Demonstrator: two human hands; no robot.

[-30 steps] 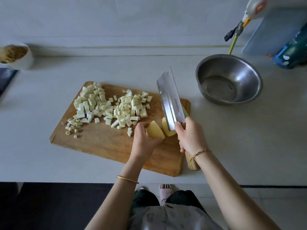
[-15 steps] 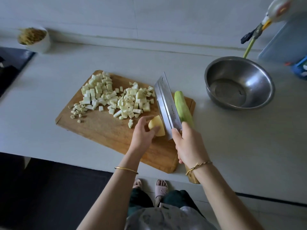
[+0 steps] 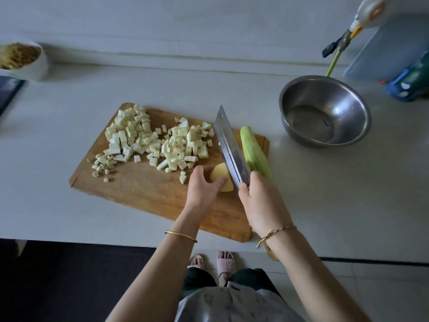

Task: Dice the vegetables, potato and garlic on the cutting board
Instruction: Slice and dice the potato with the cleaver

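Pinning pale yellow peeled potato chunk (image 3: 219, 176) under curled left hand (image 3: 204, 190); clutching broad steel cleaver (image 3: 228, 147) in right hand (image 3: 263, 205). Likely firm, dense, slick where cut: best held low on its sides.

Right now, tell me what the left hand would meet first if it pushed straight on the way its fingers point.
The yellow peeled potato piece, which the left hand holds. Straight beyond it, likely the flat steel cleaver gripped by the right hand, though depth is unclear.
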